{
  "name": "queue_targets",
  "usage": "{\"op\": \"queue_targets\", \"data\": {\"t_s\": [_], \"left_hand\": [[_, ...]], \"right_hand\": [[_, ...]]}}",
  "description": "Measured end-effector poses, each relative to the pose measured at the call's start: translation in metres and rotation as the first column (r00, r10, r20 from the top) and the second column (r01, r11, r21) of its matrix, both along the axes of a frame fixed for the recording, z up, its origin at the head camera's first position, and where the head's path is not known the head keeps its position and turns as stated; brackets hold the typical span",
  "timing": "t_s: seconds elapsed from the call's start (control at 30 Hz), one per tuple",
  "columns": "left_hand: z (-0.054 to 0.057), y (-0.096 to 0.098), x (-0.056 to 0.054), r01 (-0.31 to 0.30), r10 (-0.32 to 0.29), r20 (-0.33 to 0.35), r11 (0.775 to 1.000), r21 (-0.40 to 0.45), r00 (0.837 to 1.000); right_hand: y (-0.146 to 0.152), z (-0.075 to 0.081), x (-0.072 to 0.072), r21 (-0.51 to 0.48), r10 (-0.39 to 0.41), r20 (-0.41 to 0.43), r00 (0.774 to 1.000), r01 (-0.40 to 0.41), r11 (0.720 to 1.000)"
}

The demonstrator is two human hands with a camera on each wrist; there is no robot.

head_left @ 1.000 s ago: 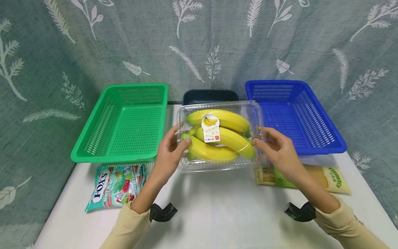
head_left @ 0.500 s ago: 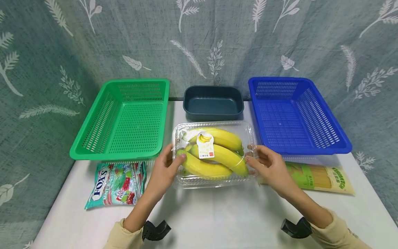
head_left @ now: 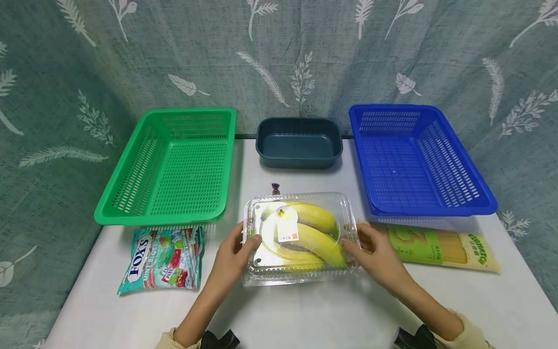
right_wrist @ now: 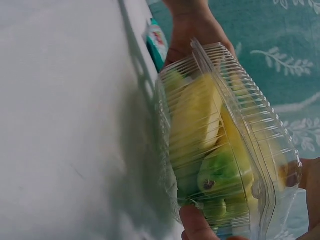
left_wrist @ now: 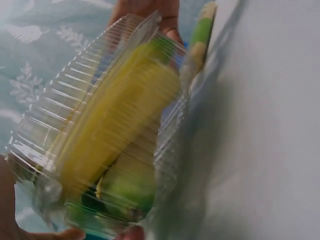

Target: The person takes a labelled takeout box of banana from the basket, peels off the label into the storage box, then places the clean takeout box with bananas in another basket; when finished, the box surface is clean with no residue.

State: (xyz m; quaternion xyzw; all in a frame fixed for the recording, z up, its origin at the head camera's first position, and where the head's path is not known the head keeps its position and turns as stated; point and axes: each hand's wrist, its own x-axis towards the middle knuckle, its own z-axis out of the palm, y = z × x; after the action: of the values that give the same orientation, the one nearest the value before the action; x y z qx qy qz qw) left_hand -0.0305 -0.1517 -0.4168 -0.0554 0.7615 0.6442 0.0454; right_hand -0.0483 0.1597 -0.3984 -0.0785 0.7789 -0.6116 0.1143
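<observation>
Between both hands is a clear plastic clamshell box (head_left: 301,279) with several yellow bananas (head_left: 320,240) and a white label on its lid. My left hand (head_left: 233,257) grips its left end, thumb over the top edge. On the opposite end, my right hand (head_left: 377,254) holds it the same way, fingers along the side. Green banana tips (right_wrist: 215,175) show through the ribbed wall in the right wrist view. The left wrist view has the box (left_wrist: 65,90) tilted and close over the white tabletop. Just beyond the box pokes a small dark wrapped candy (head_left: 275,188), partly hidden.
A green basket (head_left: 209,215) stands at the left, a blue basket (head_left: 427,211) at the right. Between them sits a dark teal tray (head_left: 298,163). A FOX'S candy bag (head_left: 161,261) lies front left, a spaghetti pack (head_left: 444,247) front right. A patterned curtain (head_left: 301,53) hangs behind.
Both hands have brought the banana box down and toward the body. The dark teal tray has come into full view, and the small wrapped candy behind the box now shows.
</observation>
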Motion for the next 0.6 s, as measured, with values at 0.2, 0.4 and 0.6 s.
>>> {"op": "queue_targets", "data": {"t_s": [0.2, 0.4, 0.6], "left_hand": [[-0.007, -0.002, 0.003, -0.014, 0.019, 0.036, 0.992, -0.125, 0.999], [-0.014, -0.004, 0.001, -0.019, 0.026, 0.04, 0.983, -0.183, 0.999], [-0.016, -0.003, -0.004, -0.03, 0.036, 0.026, 0.982, -0.187, 0.999]], "right_hand": [[-0.003, -0.007, 0.004, 0.035, -0.012, 0.049, 0.999, 0.01, 0.999], [-0.006, -0.012, 0.002, 0.099, -0.016, 0.082, 0.996, 0.007, 0.995], [-0.007, -0.016, -0.002, 0.109, -0.015, 0.094, 0.995, 0.004, 0.994]]}}
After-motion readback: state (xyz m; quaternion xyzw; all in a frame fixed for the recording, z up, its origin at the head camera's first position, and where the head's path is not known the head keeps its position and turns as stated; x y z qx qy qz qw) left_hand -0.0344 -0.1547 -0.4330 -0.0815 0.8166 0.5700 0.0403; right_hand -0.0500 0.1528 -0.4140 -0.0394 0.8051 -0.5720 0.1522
